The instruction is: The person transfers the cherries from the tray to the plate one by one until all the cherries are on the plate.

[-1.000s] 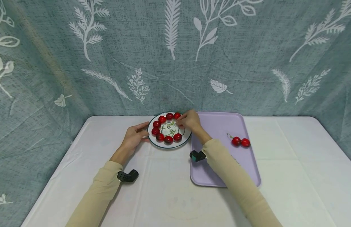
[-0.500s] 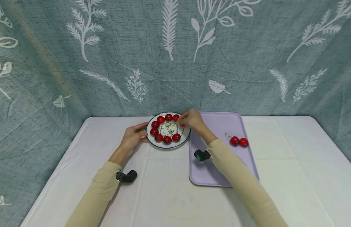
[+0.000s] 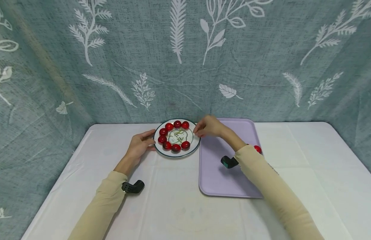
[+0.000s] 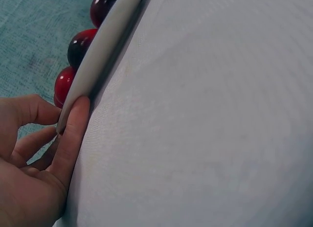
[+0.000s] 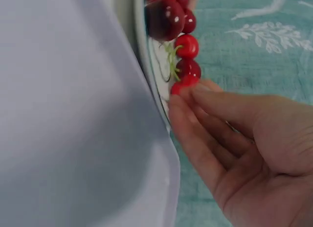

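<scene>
Several dark red cherries lie in an open ring on a white plate with a dark rim line, stems pointing inward. The ring has its gap on the right side. My left hand holds the plate's left edge between thumb and fingers; in the left wrist view one finger lies under the rim. Over the plate's right edge and the tray's back left corner is my right hand, its thumb and fingertips close together with nothing visible between them. In the right wrist view a cherry shows just beyond those fingertips.
A light purple tray stands right beside the plate on the white-clothed table. On it a red cherry shows behind my right forearm, which mostly hides another one. A green leaf-patterned curtain hangs at the table's back edge.
My right hand has moved right, off the cherry at the plate's upper right, which stays on the plate. Its forearm now covers part of the tray's cherries. The left hand keeps its hold.
</scene>
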The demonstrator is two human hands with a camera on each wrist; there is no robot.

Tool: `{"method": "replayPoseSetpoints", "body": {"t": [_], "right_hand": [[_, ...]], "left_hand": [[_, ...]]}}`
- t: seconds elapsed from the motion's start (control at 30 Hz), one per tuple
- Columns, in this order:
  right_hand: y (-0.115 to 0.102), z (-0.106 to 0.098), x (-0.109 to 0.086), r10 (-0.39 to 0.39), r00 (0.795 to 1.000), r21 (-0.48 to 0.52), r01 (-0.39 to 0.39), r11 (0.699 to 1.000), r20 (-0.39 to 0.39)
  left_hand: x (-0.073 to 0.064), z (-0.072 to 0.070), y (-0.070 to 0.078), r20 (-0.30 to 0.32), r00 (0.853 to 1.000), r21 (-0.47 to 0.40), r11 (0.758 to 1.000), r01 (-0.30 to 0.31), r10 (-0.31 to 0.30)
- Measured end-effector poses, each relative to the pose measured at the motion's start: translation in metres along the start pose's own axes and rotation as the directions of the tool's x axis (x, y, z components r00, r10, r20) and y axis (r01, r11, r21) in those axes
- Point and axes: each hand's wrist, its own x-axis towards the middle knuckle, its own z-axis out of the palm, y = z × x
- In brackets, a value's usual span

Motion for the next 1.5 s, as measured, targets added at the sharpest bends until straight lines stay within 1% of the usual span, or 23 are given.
{"method": "replayPoseSetpoints", "body": {"t": [0.07,0.13,0.2,0.3,0.4,0.5,0.6,0.67,0.73,0.83,1.0,1.17,1.3,1.5], "right_hand": [[0.001,-0.004,-0.005,-0.050,0.998,-0.069,0.053,0.996,0.048],[0.001,-0.008,-0.010,-0.106,0.992,-0.126,0.115,0.985,0.074],[0.002,-0.012,-0.015,-0.151,0.985,-0.167,0.163,0.972,0.080],[0.004,-0.018,-0.023,-0.183,0.980,-0.189,0.195,0.962,0.079],[0.009,-0.025,-0.030,-0.191,0.978,-0.162,0.202,0.966,0.083],[0.017,-0.033,-0.038,-0.218,0.971,-0.111,0.229,0.967,0.102],[0.027,-0.042,-0.048,-0.230,0.965,-0.057,0.238,0.969,0.126],[0.037,-0.047,-0.055,-0.221,0.966,-0.043,0.228,0.973,0.136],[0.048,-0.052,-0.062,-0.200,0.970,-0.051,0.209,0.977,0.140],[0.063,-0.059,-0.074,-0.156,0.979,-0.071,0.166,0.984,0.132],[0.081,-0.068,-0.091,-0.089,0.989,-0.056,0.096,0.994,0.118],[0.090,-0.070,-0.100,-0.053,0.993,-0.055,0.059,0.997,0.108],[0.092,-0.070,-0.103,-0.028,0.997,-0.058,0.032,0.998,0.074],[0.094,-0.070,-0.103,-0.046,0.999,-0.125,0.046,0.991,-0.001]], "left_hand": [[0.000,-0.001,0.001,-0.004,1.000,0.013,1.000,0.003,-0.003],[0.000,-0.002,0.001,-0.010,1.000,0.020,1.000,0.002,-0.002],[0.000,-0.002,0.001,-0.012,1.000,0.027,1.000,-0.001,0.001],[0.000,-0.001,0.001,-0.009,1.000,0.022,1.000,0.000,0.000],[0.000,0.000,0.001,-0.008,1.000,0.017,1.000,0.003,-0.003],[-0.001,0.001,0.002,-0.010,1.000,0.016,1.000,0.000,0.000],[-0.001,0.001,0.002,-0.011,1.000,0.019,1.000,-0.002,0.003],[0.000,0.002,0.002,-0.012,1.000,0.024,1.000,-0.002,0.002],[0.000,0.002,0.002,-0.011,1.000,0.031,1.000,-0.003,0.003],[0.000,0.002,0.003,-0.011,1.000,0.040,0.999,-0.005,0.005],[0.000,0.002,0.001,-0.009,1.000,0.033,0.999,-0.003,0.003],[-0.001,0.003,0.001,-0.012,1.000,0.031,1.000,0.006,-0.006],[-0.002,0.003,0.000,-0.015,1.000,0.030,1.000,0.010,-0.010],[-0.003,0.003,0.002,-0.013,1.000,0.030,1.000,0.006,-0.005]]}}
